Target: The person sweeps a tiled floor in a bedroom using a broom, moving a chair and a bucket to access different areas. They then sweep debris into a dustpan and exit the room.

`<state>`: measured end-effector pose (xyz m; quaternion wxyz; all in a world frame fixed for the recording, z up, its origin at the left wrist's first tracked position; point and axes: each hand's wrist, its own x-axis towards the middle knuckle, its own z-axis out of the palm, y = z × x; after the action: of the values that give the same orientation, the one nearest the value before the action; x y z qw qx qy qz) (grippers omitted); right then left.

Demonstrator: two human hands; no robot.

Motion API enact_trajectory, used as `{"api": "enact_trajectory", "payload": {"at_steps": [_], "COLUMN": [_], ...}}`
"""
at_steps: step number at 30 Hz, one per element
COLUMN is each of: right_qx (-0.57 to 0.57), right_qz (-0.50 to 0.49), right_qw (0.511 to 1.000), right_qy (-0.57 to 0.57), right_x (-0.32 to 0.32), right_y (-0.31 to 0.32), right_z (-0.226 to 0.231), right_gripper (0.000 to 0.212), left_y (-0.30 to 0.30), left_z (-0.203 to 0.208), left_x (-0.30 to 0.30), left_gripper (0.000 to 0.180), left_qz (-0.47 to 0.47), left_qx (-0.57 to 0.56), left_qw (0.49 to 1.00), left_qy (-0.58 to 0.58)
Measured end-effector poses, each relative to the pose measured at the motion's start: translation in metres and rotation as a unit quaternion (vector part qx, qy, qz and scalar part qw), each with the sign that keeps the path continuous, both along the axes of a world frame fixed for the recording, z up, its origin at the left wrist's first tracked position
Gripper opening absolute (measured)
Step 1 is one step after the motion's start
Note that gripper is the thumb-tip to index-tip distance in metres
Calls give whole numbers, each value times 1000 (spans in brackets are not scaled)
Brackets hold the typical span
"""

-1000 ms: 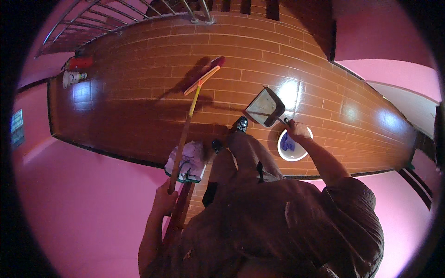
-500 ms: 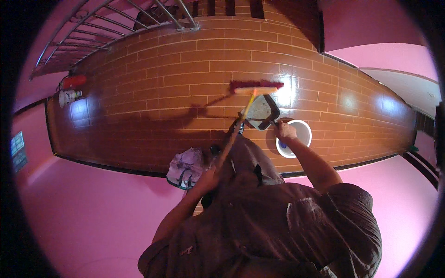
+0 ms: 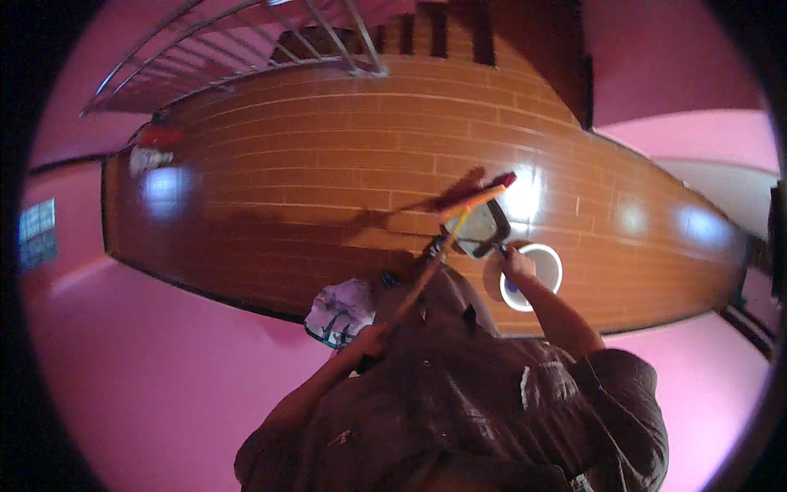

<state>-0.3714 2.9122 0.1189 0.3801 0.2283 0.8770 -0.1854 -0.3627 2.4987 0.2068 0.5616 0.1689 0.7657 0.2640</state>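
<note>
My left hand [image 3: 373, 340] is closed round the upper part of a broom's handle. The broom [image 3: 484, 198] has an orange head with dark red bristles, slanted over the far edge of a dustpan. That dustpan [image 3: 479, 232] has a grey, dirty-looking pan with a dark rim, and my right hand [image 3: 518, 265] grips its short handle. Right beside this hand, partly behind my wrist, stands a white bucket [image 3: 556, 269] with something blue inside. Whether the bristles touch the pan or the floor I cannot tell.
A lilac bag [image 3: 340, 303] with dark straps sits by the near pink wall, left of my legs. Metal railing [image 3: 246, 49] runs along the far left, with dark steps beside it. Red and white items [image 3: 156, 148] stand at the left on the brown plank-patterned floor [image 3: 287, 164].
The broom head has swung from level to slanted and come nearer, over the dustpan. The whole view has shifted slightly. Both hands keep their grips.
</note>
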Motion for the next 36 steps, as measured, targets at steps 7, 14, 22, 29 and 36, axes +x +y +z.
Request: {"api": "enact_trajectory", "payload": {"at_steps": [7,14,22,29,36], "right_qx": [82,142,183,138,-131], "right_qz": [42,57,-16,-144,-177], "right_qw": [995,988,983,975,956], "right_qy": [-38,32,33,102,195], "right_x": [-24,-65,-109,-182,-231], "right_y": [-2,-31,-92,-123,-159], "right_z": [6,42,83,103,68], "right_gripper": [43,36,40,42,37], "left_y": [-53,-138,-276,-374,-427], "left_z": [34,121,75,75,90], "left_x": [12,17,6,-35,-87], "left_gripper": [34,34,22,22,16], "left_qz": [352,161,304,234,229], "left_qx": [-1,-250,-244,-338,-381], "left_qw": [910,955,905,888,864], "left_qy": [-220,3,172,207,236]}}
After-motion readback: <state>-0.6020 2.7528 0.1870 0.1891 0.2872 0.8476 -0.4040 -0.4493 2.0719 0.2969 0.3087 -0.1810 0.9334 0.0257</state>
